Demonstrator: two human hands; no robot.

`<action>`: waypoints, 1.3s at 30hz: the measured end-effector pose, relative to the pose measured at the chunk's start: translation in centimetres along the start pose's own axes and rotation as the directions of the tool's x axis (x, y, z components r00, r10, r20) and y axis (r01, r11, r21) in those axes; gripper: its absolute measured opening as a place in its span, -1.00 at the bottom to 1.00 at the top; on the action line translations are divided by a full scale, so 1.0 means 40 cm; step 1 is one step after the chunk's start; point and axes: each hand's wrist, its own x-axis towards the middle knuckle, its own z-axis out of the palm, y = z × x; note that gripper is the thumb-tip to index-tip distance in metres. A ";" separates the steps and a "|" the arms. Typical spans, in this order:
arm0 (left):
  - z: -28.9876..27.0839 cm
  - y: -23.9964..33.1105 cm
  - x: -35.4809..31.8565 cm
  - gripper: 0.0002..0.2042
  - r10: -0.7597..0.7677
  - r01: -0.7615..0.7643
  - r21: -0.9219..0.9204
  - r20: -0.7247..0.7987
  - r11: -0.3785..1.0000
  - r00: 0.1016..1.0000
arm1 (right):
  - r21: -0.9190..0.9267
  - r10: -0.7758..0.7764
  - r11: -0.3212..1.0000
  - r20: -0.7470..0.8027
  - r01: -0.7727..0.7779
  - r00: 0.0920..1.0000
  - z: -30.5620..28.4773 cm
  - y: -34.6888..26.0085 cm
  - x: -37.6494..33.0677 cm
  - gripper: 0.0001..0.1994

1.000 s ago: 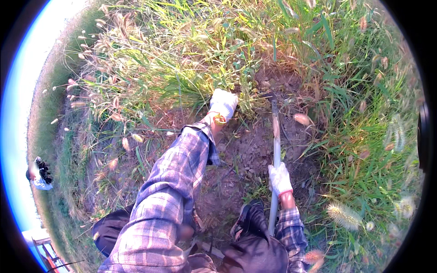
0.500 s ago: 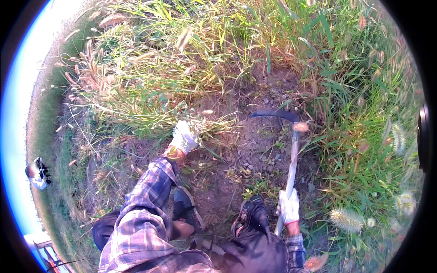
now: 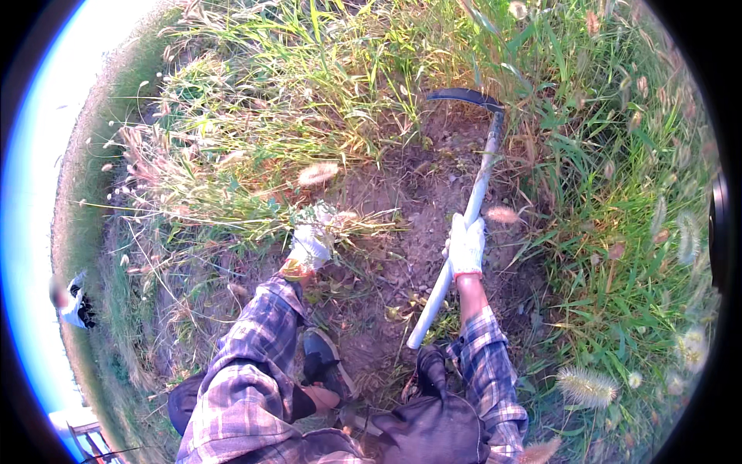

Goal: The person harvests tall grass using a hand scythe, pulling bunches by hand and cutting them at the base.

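Note:
A sickle (image 3: 481, 179) with a long pale handle and a dark curved blade is gripped in my white-gloved right hand (image 3: 466, 245). Its handle slants up and to the right, and the blade points left at the base of standing grass (image 3: 371, 100). My left hand (image 3: 311, 238), also gloved in white, closes round a bunch of cut grass stems (image 3: 363, 224). Stems stick out on both sides of that hand and partly cover its fingers. Between the two hands lies bare brown soil (image 3: 421, 209).
Dense green grass with fuzzy seed heads (image 3: 587, 387) stands along the right. My dark shoes (image 3: 325, 363) are on the ground just below my hands. Another person (image 3: 73, 301) is far off at the left edge. Part of a structure (image 3: 89, 441) shows at the lower left.
My right hand has moved forward with the sickle, bringing its blade up to the standing grass ahead. My left hand has stayed nearly in place, still round the stems.

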 end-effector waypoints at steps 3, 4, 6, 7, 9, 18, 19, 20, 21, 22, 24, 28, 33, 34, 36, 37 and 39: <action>-0.016 0.023 0.026 -0.39 0.058 -0.059 -0.034 -0.029 0.998 0.998 | 0.000 0.051 0.999 0.042 -0.051 0.998 -0.002 0.007 0.010 -0.73; -0.023 0.028 0.035 -0.42 0.080 -0.082 -0.043 -0.047 0.996 0.996 | -0.057 0.054 0.997 0.041 -0.052 0.998 0.011 0.011 0.011 -0.72; -0.037 0.038 0.053 -0.47 0.127 -0.132 -0.064 -0.083 0.989 0.988 | -0.121 0.102 0.988 0.069 -0.093 0.992 0.014 0.013 0.012 -0.68; -0.050 0.053 0.072 -0.50 0.161 -0.170 -0.080 -0.111 0.982 0.981 | -0.153 0.115 0.983 0.085 -0.101 0.990 -0.003 -0.009 0.000 -0.70; -0.073 0.066 0.100 -0.55 0.217 -0.236 -0.096 -0.170 0.967 0.961 | -0.205 0.152 0.971 0.130 -0.123 0.980 -0.034 -0.014 -0.038 -0.74; -0.205 0.226 0.267 -0.73 0.214 -0.168 0.272 -0.149 0.948 0.965 | -0.732 0.245 0.679 0.307 0.063 0.920 -0.167 0.021 -0.217 -0.62; -0.225 0.248 0.287 -0.74 0.156 -0.111 0.361 -0.098 0.926 0.983 | -0.742 0.161 0.657 0.309 0.132 0.937 -0.185 0.055 -0.207 -0.63; -0.224 0.216 0.315 -0.77 0.107 -0.127 0.145 0.138 0.981 0.985 | -0.697 0.172 0.713 0.281 0.077 0.944 -0.171 0.044 -0.205 -0.63; -0.199 0.192 0.316 -0.80 0.111 -0.118 0.085 0.080 0.989 0.991 | -0.645 0.186 0.764 0.254 0.023 0.949 -0.145 0.025 -0.200 -0.64; -0.187 0.189 0.305 -0.82 0.094 -0.098 0.079 0.053 0.992 0.994 | -0.592 0.211 0.805 0.223 -0.039 0.952 -0.124 0.012 -0.195 -0.64; -0.184 0.217 0.295 -0.84 0.117 -0.118 0.051 0.014 0.992 0.993 | -0.713 0.035 0.693 0.188 0.111 0.982 -0.130 0.080 -0.148 -0.62; -0.282 0.205 0.255 -0.85 0.197 -0.202 0.075 0.075 0.976 0.978 | -0.761 0.102 0.637 0.245 0.126 0.964 -0.241 0.101 -0.239 -0.59; -0.301 0.162 0.070 -0.83 0.425 -0.445 0.039 0.227 0.895 0.876 | -0.781 0.091 0.556 0.398 0.285 0.913 -0.490 0.135 -0.423 -0.60; -0.259 0.131 0.021 -0.83 0.398 -0.397 -0.031 0.117 0.917 0.910 | -0.752 0.122 0.624 0.361 0.211 0.925 -0.495 0.125 -0.429 -0.61; -0.162 0.043 -0.008 -0.81 0.338 -0.338 -0.124 -0.022 0.933 0.941 | -0.665 0.172 0.747 0.213 0.014 0.962 -0.494 0.148 -0.407 -0.67; -0.133 -0.035 -0.039 -0.80 0.287 -0.288 -0.112 -0.026 0.951 0.958 | -0.653 0.264 0.751 0.163 -0.097 0.951 -0.390 0.028 -0.384 -0.66; -0.145 -0.050 -0.048 -0.78 0.193 -0.344 -0.492 -0.331 0.800 0.924 | -0.531 0.173 0.846 0.181 -0.052 0.968 -0.315 -0.017 -0.301 -0.68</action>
